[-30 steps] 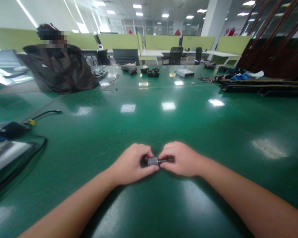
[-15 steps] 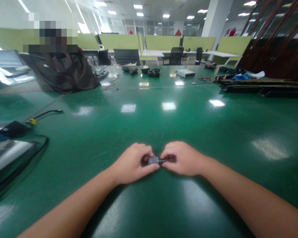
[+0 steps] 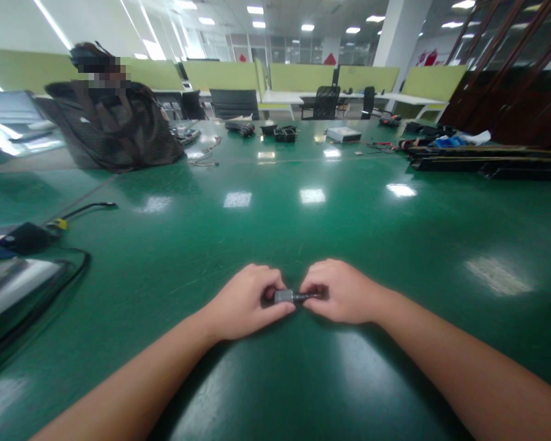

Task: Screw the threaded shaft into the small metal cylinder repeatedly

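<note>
My left hand (image 3: 250, 303) is closed, thumb and fingers pinching a short grey cylindrical piece (image 3: 283, 296). From its right end comes a dark ribbed rod (image 3: 299, 298) that looks like a threaded bolt. The fingertips of my right hand (image 3: 337, 293) close around the rod's other end. Grey piece and rod lie in one line, level, low over the green tabletop (image 3: 275, 245). Fingers hide both outer ends, so I cannot tell whether the two are joined or separate.
To the left lie a black device with a cable (image 3: 30, 237) and a clear-covered item (image 3: 18, 288). A dark mesh bag (image 3: 114, 131) stands at the far left. Along the back are a silver box (image 3: 343, 135), black parts (image 3: 282, 133) and long black panels (image 3: 491, 164).
My right hand has shifted very slightly right, and a little more of the dark rod shows between the hands. My left hand stays put.
</note>
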`<move>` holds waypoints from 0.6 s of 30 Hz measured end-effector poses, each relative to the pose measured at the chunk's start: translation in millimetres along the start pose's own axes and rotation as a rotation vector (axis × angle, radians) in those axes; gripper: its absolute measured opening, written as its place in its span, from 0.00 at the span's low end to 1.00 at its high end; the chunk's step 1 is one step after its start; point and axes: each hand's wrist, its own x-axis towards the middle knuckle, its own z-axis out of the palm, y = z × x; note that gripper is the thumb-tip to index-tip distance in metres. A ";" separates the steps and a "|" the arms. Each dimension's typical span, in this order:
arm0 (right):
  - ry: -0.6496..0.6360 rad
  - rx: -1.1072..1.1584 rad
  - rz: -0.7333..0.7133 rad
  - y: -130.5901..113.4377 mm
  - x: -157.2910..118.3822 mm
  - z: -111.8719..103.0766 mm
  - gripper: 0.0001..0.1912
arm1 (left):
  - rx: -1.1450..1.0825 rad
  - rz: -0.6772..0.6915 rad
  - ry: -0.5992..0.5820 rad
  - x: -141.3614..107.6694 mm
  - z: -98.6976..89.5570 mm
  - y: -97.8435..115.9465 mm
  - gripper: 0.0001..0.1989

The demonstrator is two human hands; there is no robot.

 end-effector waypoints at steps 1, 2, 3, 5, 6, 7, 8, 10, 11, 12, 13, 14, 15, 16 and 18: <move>-0.002 0.000 0.001 0.0 -0.2 -0.5 0.04 | -0.001 -0.002 -0.001 -0.1 0.1 -0.2 0.14; -0.002 0.000 0.003 0.0 -0.5 -1.0 0.04 | -0.001 -0.004 -0.003 -0.3 0.2 -0.4 0.14; -0.002 -0.001 0.006 0.0 -0.7 -1.5 0.04 | -0.001 -0.005 -0.005 -0.4 0.3 -0.6 0.14; 0.000 -0.002 0.017 0.0 -1.2 -2.2 0.04 | -0.002 -0.004 -0.003 -0.6 0.5 -0.9 0.14; -0.001 -0.001 0.022 0.2 -1.4 -2.5 0.04 | -0.004 -0.001 -0.002 -0.7 0.5 -1.0 0.14; -0.005 0.000 0.026 0.3 -1.5 -2.7 0.04 | -0.006 0.000 -0.001 -0.8 0.6 -1.1 0.14; -0.008 0.003 0.027 0.6 -1.6 -3.0 0.04 | -0.007 0.000 -0.001 -0.9 0.7 -1.2 0.14; -0.013 0.010 0.030 1.2 -1.9 -3.7 0.04 | -0.010 -0.002 -0.003 -1.3 0.9 -1.5 0.14; -0.013 0.015 0.034 1.6 -2.1 -4.3 0.04 | -0.011 -0.002 -0.002 -1.6 1.1 -1.8 0.13; -0.012 0.021 0.042 2.0 -2.3 -4.9 0.03 | -0.012 -0.002 -0.001 -1.9 1.2 -2.0 0.13; -0.012 0.028 0.051 2.4 -2.6 -5.7 0.03 | -0.014 -0.001 0.000 -2.2 1.3 -2.3 0.13; -0.016 0.033 0.060 2.9 -2.9 -6.6 0.03 | -0.016 0.001 0.001 -2.6 1.3 -2.5 0.13; -0.022 0.037 0.069 3.3 -3.3 -7.5 0.03 | -0.018 0.002 0.001 -3.0 1.4 -2.7 0.13; -0.029 0.039 0.075 3.7 -3.7 -8.5 0.03 | -0.020 0.002 0.000 -3.3 1.4 -2.9 0.13; -0.042 0.040 0.084 4.2 -4.4 -10.5 0.04 | -0.021 -0.002 -0.002 -3.9 1.3 -3.2 0.13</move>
